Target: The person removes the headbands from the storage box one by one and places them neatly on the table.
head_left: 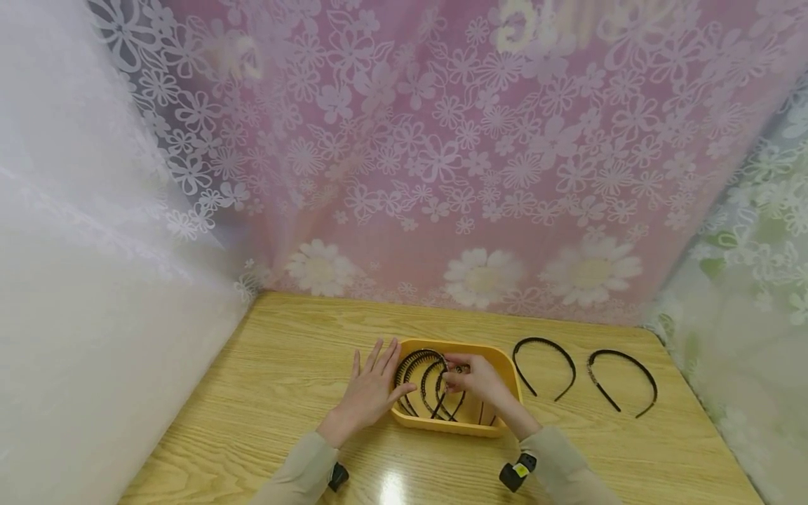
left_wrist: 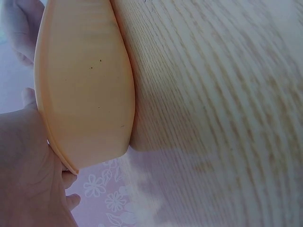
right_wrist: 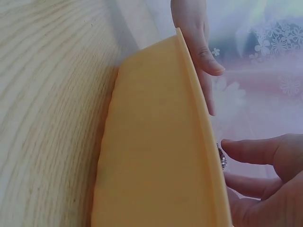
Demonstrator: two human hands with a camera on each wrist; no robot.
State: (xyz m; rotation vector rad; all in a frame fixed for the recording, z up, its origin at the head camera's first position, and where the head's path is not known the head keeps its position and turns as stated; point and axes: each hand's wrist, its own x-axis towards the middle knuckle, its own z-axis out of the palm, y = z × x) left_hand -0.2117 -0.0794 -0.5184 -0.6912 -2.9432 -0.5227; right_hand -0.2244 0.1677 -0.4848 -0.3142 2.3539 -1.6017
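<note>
A yellow plastic basket (head_left: 467, 345) stands on the table with several dark headbands (head_left: 410, 366) inside, mostly toward its left end. My left hand (head_left: 369, 393) lies at the basket's left rim, fingers extended and thumb reaching over the opening. Inside the basket, my right hand (head_left: 477, 382) pinches a dark headband with a sparkly ornament (right_wrist: 222, 157) between thumb and fingers. The basket wall hides most of that headband in the right wrist view. In the left wrist view, the left hand (left_wrist: 28, 161) touches the basket's rim.
Two more black headbands lie on the wooden table (head_left: 303, 322) right of the basket: a plain one (head_left: 544, 341) nearer it and one with a decorated side (head_left: 621, 353) farther right. A pink flowered curtain (head_left: 442, 175) hangs behind, with pale sheets at both sides.
</note>
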